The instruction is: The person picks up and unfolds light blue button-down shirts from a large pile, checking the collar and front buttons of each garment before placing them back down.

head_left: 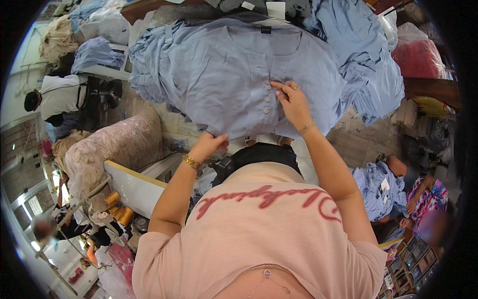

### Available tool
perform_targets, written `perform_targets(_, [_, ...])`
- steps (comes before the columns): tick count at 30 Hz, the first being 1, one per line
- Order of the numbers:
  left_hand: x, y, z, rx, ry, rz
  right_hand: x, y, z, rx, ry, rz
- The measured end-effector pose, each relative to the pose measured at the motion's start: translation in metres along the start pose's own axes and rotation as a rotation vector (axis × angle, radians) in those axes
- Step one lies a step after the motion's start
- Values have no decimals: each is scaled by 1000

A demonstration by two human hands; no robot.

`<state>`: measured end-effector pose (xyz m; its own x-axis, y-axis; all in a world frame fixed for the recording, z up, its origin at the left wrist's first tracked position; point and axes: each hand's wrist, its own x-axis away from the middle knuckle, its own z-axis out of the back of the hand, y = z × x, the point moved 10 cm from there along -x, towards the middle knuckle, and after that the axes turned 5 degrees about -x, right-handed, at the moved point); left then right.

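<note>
A light blue button-front blouse (214, 79) lies spread in front of me, its round neckline at the far side. Several pale buttons (267, 98) run down its front. My right hand (293, 103) is over the placket, index finger stretched to touch the cloth by an upper button, the other fingers loosely bent and apart. At the near left edge of the blouse, my left hand (211, 145) has its fingers curled at the hem, gripping the cloth; part of those fingers is hidden.
More blue garments (366, 65) are heaped at the right. A wrapped bulky roll (117, 142) and a white board (134, 187) stand at the left. One person (62, 97) works at far left, another at lower left. At lower right a seated person handles blue cloth (381, 192).
</note>
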<state>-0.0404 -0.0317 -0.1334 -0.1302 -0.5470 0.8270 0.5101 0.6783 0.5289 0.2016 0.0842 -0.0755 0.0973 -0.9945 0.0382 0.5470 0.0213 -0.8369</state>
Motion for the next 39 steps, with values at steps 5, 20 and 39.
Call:
perform_targets(5, [23,63,-4,-386,-149,-107,-3,-9,4,-44,64,12])
perform_targets(20, [-35,173,-5,-585,653,-553,-14,3,1,-54,148,-7])
perform_targets(39, [-22,168,3,-644,597,-591,-11,9,17,187,94,-50])
